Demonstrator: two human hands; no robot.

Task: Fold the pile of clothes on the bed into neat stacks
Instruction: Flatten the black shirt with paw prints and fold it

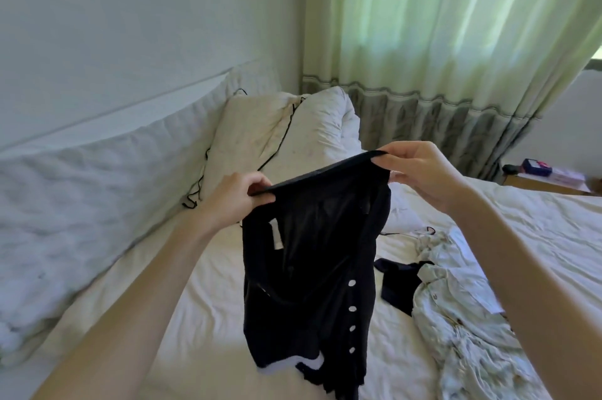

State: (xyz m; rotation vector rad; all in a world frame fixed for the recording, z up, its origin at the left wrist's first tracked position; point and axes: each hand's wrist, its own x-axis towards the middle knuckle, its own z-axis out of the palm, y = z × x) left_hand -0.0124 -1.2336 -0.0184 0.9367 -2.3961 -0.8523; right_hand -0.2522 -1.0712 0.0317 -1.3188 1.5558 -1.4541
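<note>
With the left hand [236, 196] and right hand [420, 171] both pinching the black buttoned garment [309, 269] at frame centre, fingers closed on its top edge, lower it flat onto the bed [202, 318] before folding.

I see a black top [312, 256] with white buttons hanging above the bed [195, 318]. More crumpled clothes [456, 302], pale and dark, lie near the bed's right side.

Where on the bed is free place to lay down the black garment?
Bare sheet lies between the quilted headboard and the hanging black garment. The right side is crowded: a pale crumpled garment and a small dark piece lie there.
</note>
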